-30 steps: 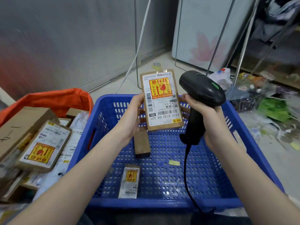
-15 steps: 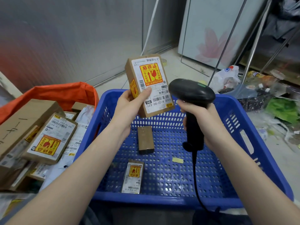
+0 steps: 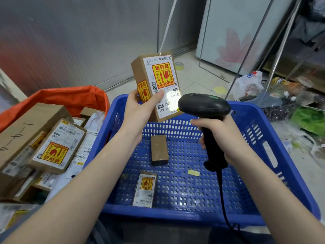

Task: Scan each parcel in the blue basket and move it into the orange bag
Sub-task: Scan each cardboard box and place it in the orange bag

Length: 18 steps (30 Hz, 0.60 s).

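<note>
My left hand [image 3: 140,110] grips a brown parcel [image 3: 154,83] with a white label and a yellow-red fragile sticker, held upright above the far rim of the blue basket [image 3: 263,155]. My right hand [image 3: 221,138] grips the handle of a black barcode scanner [image 3: 204,106], whose head sits just right of the parcel's lower label, where a bright patch of light falls. Two small parcels lie in the basket: a plain brown one [image 3: 159,149] and a labelled one [image 3: 145,189]. The orange bag [image 3: 70,97] stands to the left, with several parcels in it.
A yellow scrap [image 3: 193,172] lies on the basket floor. The scanner's cable [image 3: 223,199] hangs down over the basket's near rim. Plastic bags and litter [image 3: 281,103] cover the floor at the right. Metal poles [image 3: 281,43] lean behind the basket.
My left hand has lifted the parcel up and slightly left and turned it. The scanner head has dropped lower, and a bright patch now shows on the parcel's lower label.
</note>
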Motion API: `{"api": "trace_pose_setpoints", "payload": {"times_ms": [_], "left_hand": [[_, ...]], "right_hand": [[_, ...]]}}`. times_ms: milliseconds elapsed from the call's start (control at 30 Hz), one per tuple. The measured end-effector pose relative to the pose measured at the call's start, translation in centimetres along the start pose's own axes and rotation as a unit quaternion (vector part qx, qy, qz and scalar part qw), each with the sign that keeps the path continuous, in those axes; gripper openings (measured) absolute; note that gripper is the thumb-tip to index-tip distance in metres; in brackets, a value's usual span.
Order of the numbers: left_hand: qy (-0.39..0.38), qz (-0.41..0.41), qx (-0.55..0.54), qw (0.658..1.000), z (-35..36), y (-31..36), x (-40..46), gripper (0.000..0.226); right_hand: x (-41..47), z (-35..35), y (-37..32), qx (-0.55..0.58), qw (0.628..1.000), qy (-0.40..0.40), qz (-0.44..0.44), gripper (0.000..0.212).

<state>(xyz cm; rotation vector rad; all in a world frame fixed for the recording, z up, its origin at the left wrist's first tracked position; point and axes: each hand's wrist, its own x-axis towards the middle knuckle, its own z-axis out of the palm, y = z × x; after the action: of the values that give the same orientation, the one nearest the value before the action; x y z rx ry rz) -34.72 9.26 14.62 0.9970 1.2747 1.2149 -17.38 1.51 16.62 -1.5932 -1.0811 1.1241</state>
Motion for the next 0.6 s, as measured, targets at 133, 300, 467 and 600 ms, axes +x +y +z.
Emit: {"api": "trace_pose_setpoints", "payload": {"times_ms": [133,300,467,600], "left_hand": [[0.001,0.007,0.011,1.000,0.06,0.06,-0.01,0.064],[0.003,0.015,0.013,1.000,0.03,-0.04,0.08,0.063],[0.011,0.018,0.019,1.000,0.06,0.16,-0.07,0.063],[0.009,0.019,0.022,1.000,0.13,0.16,-0.35,0.060]], "right_hand": [[0.08,-0.11,0.01,-0.016,1.000,-0.005,0.004,0.014],[-0.13,-0.15,-0.09,-0.029,0.999,-0.022,-0.001,0.011],[-0.12,-0.25,-0.04,-0.032,0.999,-0.019,-0.007,0.012],[-0.16,-0.33,0.00,-0.036,0.999,-0.017,-0.013,0.011]]}}
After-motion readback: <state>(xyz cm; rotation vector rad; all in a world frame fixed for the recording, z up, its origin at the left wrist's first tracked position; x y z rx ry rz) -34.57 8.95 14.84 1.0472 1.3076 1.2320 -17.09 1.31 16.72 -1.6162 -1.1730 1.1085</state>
